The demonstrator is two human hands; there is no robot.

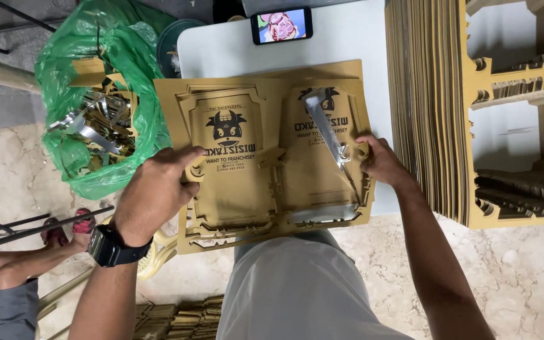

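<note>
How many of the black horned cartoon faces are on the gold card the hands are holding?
2. One face sits on the left panel of the gold card, above the left hand. The other is on the right panel, partly covered by a silver strip, above the right hand.

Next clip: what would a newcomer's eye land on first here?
The gold die-cut cardboard sheet in the middle, printed with two dark cartoon emblems, gripped at either edge by the left hand and right hand. Next, the bright green plastic bag of gold and silver offcuts at upper left. At right, a tall stack of gold sheets rests on the white table.
</note>
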